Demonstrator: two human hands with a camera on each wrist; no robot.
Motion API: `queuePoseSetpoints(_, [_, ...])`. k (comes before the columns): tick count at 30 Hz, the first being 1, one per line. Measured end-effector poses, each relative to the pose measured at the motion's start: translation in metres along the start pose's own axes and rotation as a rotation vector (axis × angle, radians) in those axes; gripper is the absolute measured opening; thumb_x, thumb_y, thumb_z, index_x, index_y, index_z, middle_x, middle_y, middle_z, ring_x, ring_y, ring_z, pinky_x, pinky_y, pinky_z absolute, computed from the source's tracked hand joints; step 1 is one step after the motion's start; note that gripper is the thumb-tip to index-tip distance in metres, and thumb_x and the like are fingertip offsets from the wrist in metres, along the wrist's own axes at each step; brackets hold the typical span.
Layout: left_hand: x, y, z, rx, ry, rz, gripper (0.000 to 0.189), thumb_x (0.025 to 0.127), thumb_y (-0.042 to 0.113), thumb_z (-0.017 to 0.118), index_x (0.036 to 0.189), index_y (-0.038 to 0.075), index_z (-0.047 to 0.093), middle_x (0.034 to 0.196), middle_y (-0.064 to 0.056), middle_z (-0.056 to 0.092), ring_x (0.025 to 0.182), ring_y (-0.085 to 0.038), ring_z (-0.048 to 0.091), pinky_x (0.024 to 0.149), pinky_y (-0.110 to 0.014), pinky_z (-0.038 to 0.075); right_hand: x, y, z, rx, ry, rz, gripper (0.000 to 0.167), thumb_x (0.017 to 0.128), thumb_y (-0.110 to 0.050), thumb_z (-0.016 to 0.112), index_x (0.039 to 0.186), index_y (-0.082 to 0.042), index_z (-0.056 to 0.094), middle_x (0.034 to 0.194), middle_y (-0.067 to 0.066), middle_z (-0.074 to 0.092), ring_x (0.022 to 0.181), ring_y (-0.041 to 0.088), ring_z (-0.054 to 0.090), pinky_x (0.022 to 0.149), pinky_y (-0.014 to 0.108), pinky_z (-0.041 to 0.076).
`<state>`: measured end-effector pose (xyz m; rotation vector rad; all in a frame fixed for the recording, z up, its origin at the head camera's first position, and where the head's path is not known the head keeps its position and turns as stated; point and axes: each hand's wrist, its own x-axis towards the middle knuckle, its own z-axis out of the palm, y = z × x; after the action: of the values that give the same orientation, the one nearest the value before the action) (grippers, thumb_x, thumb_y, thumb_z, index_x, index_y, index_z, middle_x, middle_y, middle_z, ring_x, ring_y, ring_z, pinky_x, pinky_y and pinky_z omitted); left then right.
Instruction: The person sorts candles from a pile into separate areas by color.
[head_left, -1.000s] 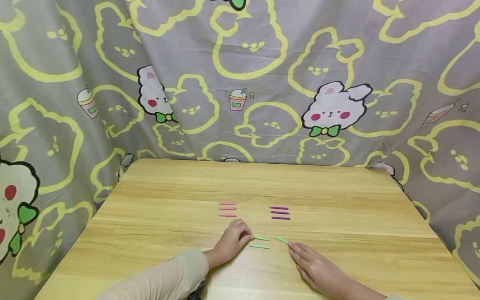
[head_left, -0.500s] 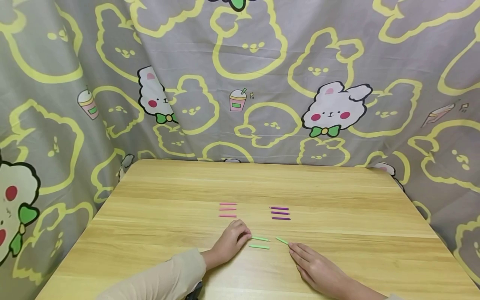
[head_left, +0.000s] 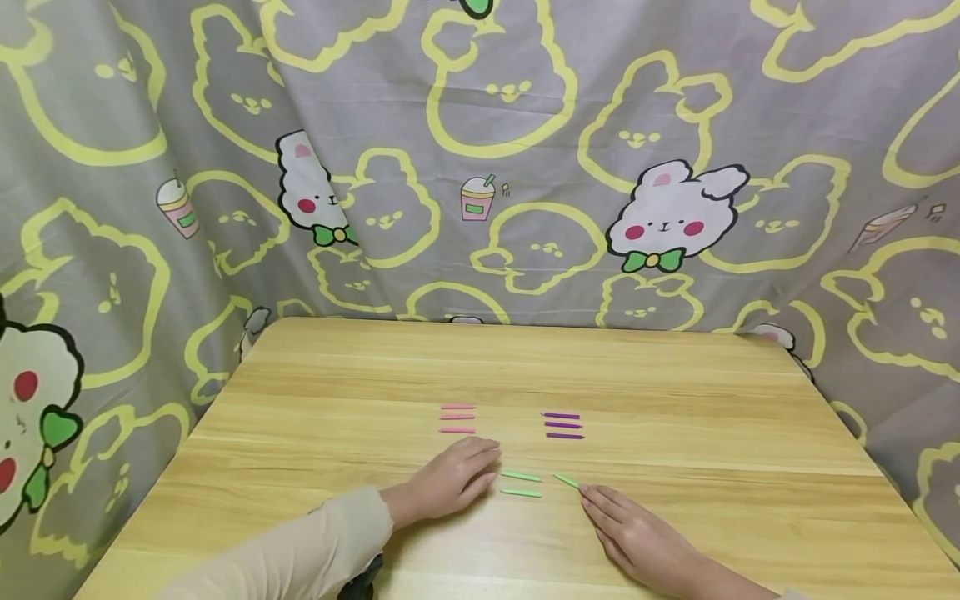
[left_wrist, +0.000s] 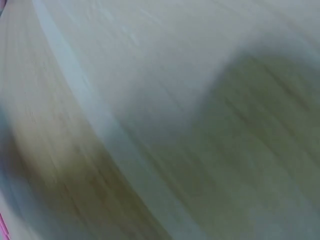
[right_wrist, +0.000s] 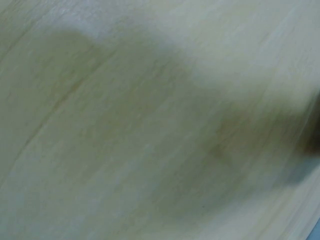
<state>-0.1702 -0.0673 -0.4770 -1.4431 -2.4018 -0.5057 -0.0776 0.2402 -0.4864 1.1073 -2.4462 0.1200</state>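
In the head view two thin green sticks with narrowed tips, the far one (head_left: pixel 521 477) and the near one (head_left: pixel 521 492), lie side by side on the table. My left hand (head_left: pixel 448 479) is just left of them, its fingers relaxed and holding nothing. A third thin green stick (head_left: pixel 566 481) slants out from the fingertips of my right hand (head_left: pixel 637 529), which pinches its near end. Whether these are crayons or candles is too small to tell. Neither wrist view shows the fingers clearly.
Behind the hands lie three pink sticks (head_left: pixel 457 417) in a stack of rows, and three purple sticks (head_left: pixel 563 425) to their right. The wooden table (head_left: pixel 337 367) ends at a patterned grey curtain (head_left: pixel 540 183).
My left hand has let go of the far green stick and drawn slightly left, its fingers loosening. That stick was shifted a little left beforehand. My right hand has stayed about where it was.
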Motion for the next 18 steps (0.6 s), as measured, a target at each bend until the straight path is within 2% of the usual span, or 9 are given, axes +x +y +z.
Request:
queuePoseSetpoints(4, [-0.0029, -0.0031, -0.0018, 0.067, -0.041, 0.102, 0.042, 0.09, 0.024, 0.059, 0.121, -0.004, 0.057, 0.124, -0.016, 0.06, 0.115, -0.026, 0.057, 0.1, -0.037, 0.046, -0.0006, 0.0004, 0.0, -0.001, 0.002, 0.002, 0.036, 0.098, -0.026, 0.046, 0.117, -0.001, 0.063, 0.124, 0.011, 0.061, 0.109, 0.023, 0.06, 0.114, 0.012, 0.012])
queuePoseSetpoints(11, [-0.0066, -0.0058, -0.0068, 0.151, -0.172, 0.201, 0.051, 0.093, 0.033, 0.052, 0.129, -0.003, 0.05, 0.132, -0.016, 0.054, 0.124, -0.027, 0.051, 0.105, -0.035, 0.041, -0.0013, 0.0008, 0.0023, 0.014, -0.008, 0.003, 0.036, 0.097, -0.025, 0.048, 0.117, 0.0, 0.062, 0.124, 0.012, 0.061, 0.111, 0.023, 0.058, 0.114, 0.012, 0.002])
queuePoseSetpoints(13, [-0.007, -0.0065, -0.0085, 0.178, -0.195, 0.221, 0.053, 0.093, 0.034, 0.051, 0.131, -0.003, 0.049, 0.134, -0.016, 0.053, 0.126, -0.027, 0.049, 0.106, -0.035, 0.039, -0.0011, 0.0008, 0.0023, 0.016, -0.005, 0.006, 0.035, 0.096, -0.025, 0.049, 0.117, 0.0, 0.062, 0.124, 0.012, 0.061, 0.111, 0.023, 0.059, 0.114, 0.012, 0.002])
queuePoseSetpoints(15, [-0.0069, -0.0074, -0.0091, 0.194, -0.215, 0.235, 0.053, 0.094, 0.035, 0.05, 0.131, -0.003, 0.048, 0.135, -0.016, 0.052, 0.127, -0.027, 0.048, 0.107, -0.035, 0.038, -0.0004, 0.0008, 0.0017, 0.009, 0.0, 0.011, 0.035, 0.096, -0.026, 0.049, 0.117, 0.0, 0.063, 0.123, 0.011, 0.061, 0.11, 0.023, 0.059, 0.115, 0.013, 0.011])
queuePoseSetpoints(18, [-0.0066, -0.0081, -0.0101, 0.209, -0.254, 0.246, 0.055, 0.095, 0.037, 0.046, 0.133, -0.003, 0.047, 0.138, -0.016, 0.049, 0.13, -0.027, 0.045, 0.109, -0.035, 0.037, 0.0022, 0.0007, -0.0005, 0.002, 0.01, 0.018, 0.034, 0.096, -0.025, 0.049, 0.115, -0.001, 0.064, 0.121, 0.011, 0.063, 0.107, 0.023, 0.061, 0.106, 0.02, 0.037])
